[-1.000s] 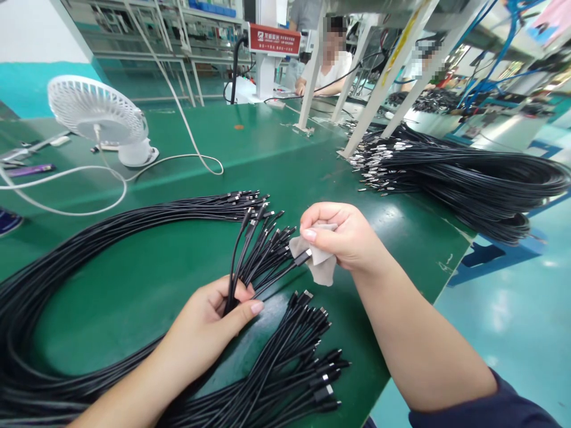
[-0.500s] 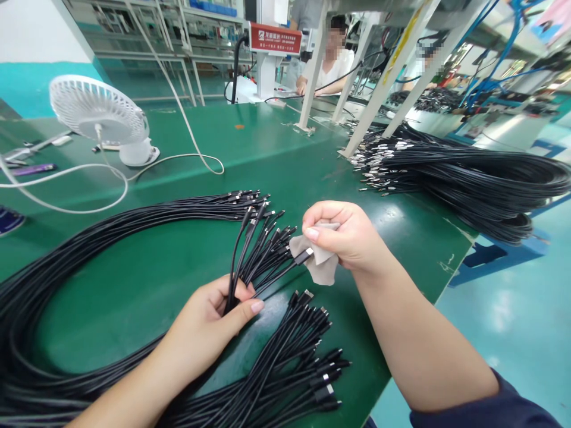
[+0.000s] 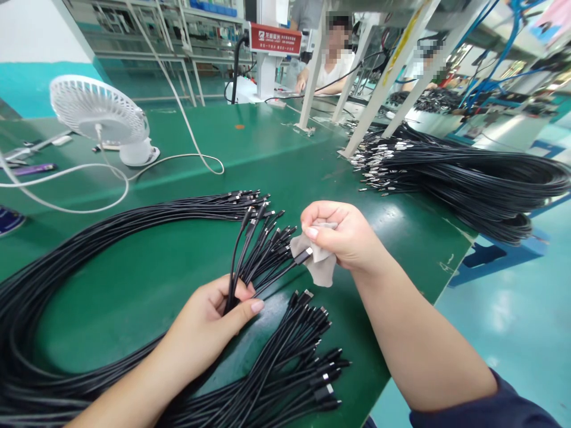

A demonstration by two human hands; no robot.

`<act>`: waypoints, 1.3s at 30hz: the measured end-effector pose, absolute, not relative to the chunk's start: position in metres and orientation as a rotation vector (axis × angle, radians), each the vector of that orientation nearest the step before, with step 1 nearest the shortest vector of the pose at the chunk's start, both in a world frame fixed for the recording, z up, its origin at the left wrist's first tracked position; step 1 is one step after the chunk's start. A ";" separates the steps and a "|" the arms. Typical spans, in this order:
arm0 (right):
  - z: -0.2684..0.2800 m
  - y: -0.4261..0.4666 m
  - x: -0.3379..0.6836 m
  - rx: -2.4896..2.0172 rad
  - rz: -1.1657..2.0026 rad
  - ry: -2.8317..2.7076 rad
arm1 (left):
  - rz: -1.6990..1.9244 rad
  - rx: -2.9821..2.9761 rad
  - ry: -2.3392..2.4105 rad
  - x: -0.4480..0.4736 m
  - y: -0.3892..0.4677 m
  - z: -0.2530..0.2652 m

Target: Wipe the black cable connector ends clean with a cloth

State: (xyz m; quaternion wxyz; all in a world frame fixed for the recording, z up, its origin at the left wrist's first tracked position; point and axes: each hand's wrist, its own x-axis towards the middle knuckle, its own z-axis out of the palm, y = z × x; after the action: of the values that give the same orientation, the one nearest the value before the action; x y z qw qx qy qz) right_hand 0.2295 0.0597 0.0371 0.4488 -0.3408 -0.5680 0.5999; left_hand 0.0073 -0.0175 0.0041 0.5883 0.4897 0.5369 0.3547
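Note:
My left hand (image 3: 229, 306) is closed round a few black USB cables (image 3: 239, 252), whose plug ends stick up and out past the fingers. One cable's USB plug (image 3: 303, 256) points right and lies against a crumpled grey-beige cloth (image 3: 323, 270). That cloth is pinched between the thumb and fingers of my right hand (image 3: 341, 235). More cables of the same bundle (image 3: 134, 220) curve round from the left, their ends fanned out beyond my left hand. Another fan of cable ends (image 3: 303, 333) lies on the table just below my hands.
On the green table (image 3: 178, 137) a white fan (image 3: 98, 113) stands at the back left, its white cord looping nearby. A big coil of black cables (image 3: 468, 172) lies at the right edge beside pale metal posts (image 3: 372, 77). A person (image 3: 332, 68) sits across the table.
My right hand and the cloth have shifted very slightly; the cloth's folds hang a little differently. My left hand keeps the same hold. The person across has moved a hand a little.

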 end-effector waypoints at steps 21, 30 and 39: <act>0.038 0.049 0.210 -1.038 1.521 -1.429 | 1.002 0.759 1.209 0.013 -0.012 0.020; 0.034 0.028 0.186 -1.134 1.778 -1.578 | 0.993 0.849 1.187 0.013 -0.014 0.013; 0.038 0.024 0.182 -1.243 1.713 -1.676 | 1.090 1.227 1.305 0.011 -0.014 0.013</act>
State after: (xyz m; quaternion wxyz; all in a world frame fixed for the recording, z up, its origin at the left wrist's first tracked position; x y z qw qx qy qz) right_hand 0.1818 0.0245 0.0376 0.2189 -0.4492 -0.6058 0.6191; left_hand 0.0109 -0.0141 0.0125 0.4990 0.5069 0.5393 0.4507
